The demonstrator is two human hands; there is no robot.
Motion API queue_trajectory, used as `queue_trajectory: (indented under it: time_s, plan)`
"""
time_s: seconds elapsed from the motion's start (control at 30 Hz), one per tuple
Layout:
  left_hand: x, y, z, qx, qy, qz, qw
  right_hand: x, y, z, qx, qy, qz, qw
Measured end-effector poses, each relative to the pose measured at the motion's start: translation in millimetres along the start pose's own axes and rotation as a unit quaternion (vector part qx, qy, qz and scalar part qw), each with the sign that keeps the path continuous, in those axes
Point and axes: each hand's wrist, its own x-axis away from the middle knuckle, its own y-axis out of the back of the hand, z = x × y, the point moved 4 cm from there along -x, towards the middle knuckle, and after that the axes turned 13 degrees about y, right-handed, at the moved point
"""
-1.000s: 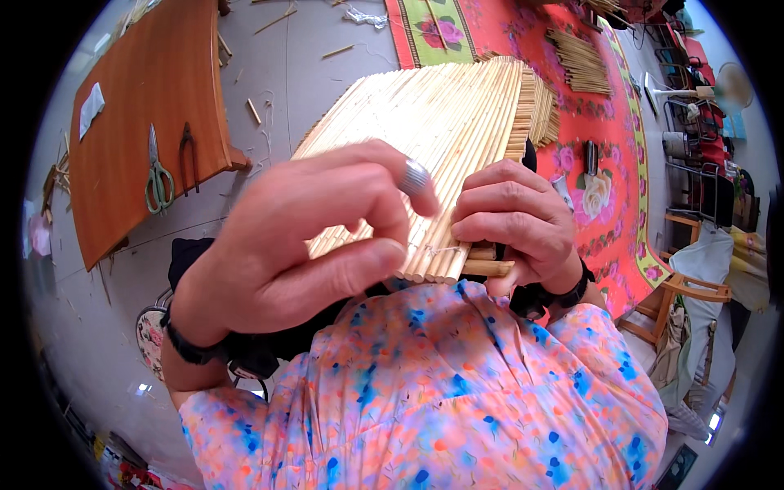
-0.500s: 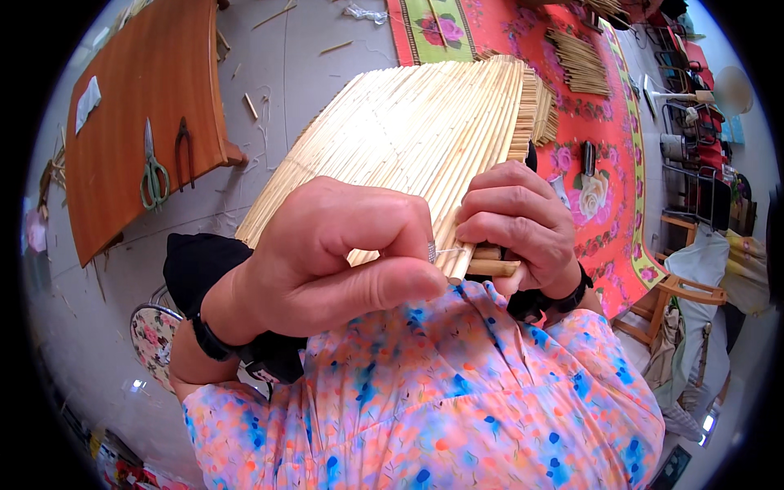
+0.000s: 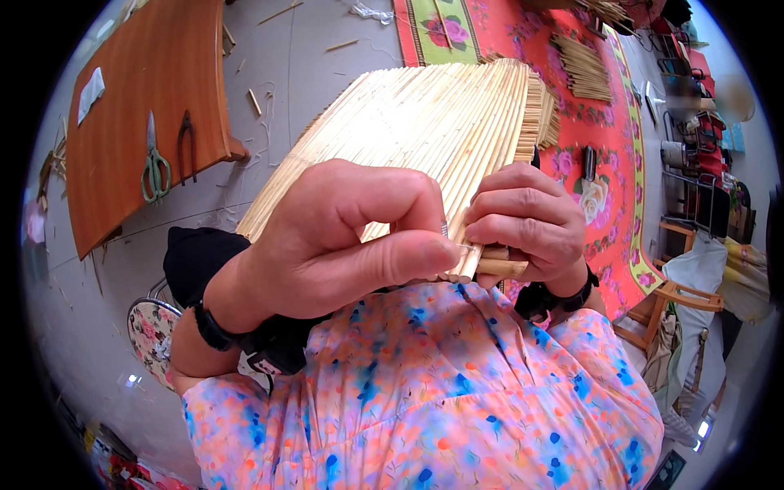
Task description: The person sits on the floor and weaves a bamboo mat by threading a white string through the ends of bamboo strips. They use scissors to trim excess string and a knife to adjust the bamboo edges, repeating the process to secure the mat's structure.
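Note:
A pale mat of many thin reed sticks [image 3: 408, 114], bound side by side, extends away from my body. My left hand [image 3: 351, 237] is curled over its near edge, thumb and bent forefinger pressed together beside a white thread [image 3: 468, 246]; what the fingertips pinch is hidden. A silvery band [image 3: 443, 228] shows at one finger. My right hand [image 3: 527, 220] grips the near right corner, fingers on top and thumb low, next to a short, thicker stick [image 3: 504, 267] sticking out below them.
A wooden table [image 3: 122, 98] at left bears scissors [image 3: 155, 167], pliers and white paper. A red floral cloth [image 3: 604, 204] at right holds a stick bundle [image 3: 584, 65] and a dark cylinder. Stray sticks lie on the floor. Chairs line the far right; a round floral seat is lower left.
My left hand has dropped from above the mat to its near edge and closed into a pinch. My right hand has shifted slightly rightward, still gripping the corner.

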Motion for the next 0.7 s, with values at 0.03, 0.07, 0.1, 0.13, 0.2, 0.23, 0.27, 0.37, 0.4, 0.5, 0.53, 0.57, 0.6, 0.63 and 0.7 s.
queue_trajectory:
  time_s: [0.03,0.07,0.1,0.13,0.2,0.23,0.27,0.37,0.4,0.5,0.53,0.57,0.6,0.63,0.7]
  plan:
    - [1.0,-0.2,3.2,0.011,0.001,0.002,1.000,-0.3,0.8,0.2,0.002,-0.003,0.002,1.000]
    - [1.7,0.1,6.7,0.022,0.002,0.004,1.000,-0.4,0.9,-0.2,0.001,-0.004,0.003,1.000]
    - [2.1,-0.4,6.1,-0.016,-0.037,0.009,0.999,0.3,1.9,-1.2,-0.001,-0.002,0.002,1.000]
    - [2.4,-0.3,5.9,-0.055,-0.075,0.014,0.996,0.7,3.1,-2.2,-0.003,0.000,0.002,1.000]
    - [3.7,-2.5,5.4,-0.140,-0.133,-0.007,0.981,-1.8,9.5,-6.1,0.001,-0.002,0.003,1.000]
    - [4.9,-5.8,4.7,-0.187,-0.152,-0.035,0.970,-3.5,12.5,-7.3,0.003,-0.003,0.004,1.000]
    - [6.2,-9.5,4.8,-0.233,-0.172,-0.063,0.955,-3.5,14.2,-8.1,0.005,-0.011,0.000,1.000]
    - [3.7,-17.7,12.2,-0.306,-0.238,-0.124,0.914,-4.3,24.4,-13.4,0.014,-0.032,-0.023,0.999]
    - [2.1,-20.2,11.4,-0.304,-0.257,-0.145,0.906,-4.0,29.0,-16.1,0.024,-0.022,-0.009,0.999]
    - [-3.0,-20.7,15.4,-0.337,-0.290,-0.194,0.874,2.8,36.5,-12.6,0.124,-0.097,-0.177,0.971]
    - [-5.8,-22.7,12.1,-0.337,-0.295,-0.213,0.868,14.5,36.1,-15.8,0.116,-0.113,-0.236,0.958]
    - [-8.9,-24.8,10.4,-0.333,-0.297,-0.227,0.866,18.6,36.1,-14.9,0.162,-0.133,-0.240,0.948]
    - [-11.0,-27.0,11.6,-0.329,-0.297,-0.242,0.863,21.4,34.1,-12.4,0.205,-0.152,-0.244,0.936]
    - [-13.5,-28.0,12.4,-0.324,-0.297,-0.257,0.860,23.1,32.8,-8.7,0.248,-0.172,-0.248,0.921]
    - [-20.9,-31.0,13.5,-0.327,-0.323,-0.285,0.841,28.8,27.6,-2.1,0.194,-0.240,-0.323,0.894]
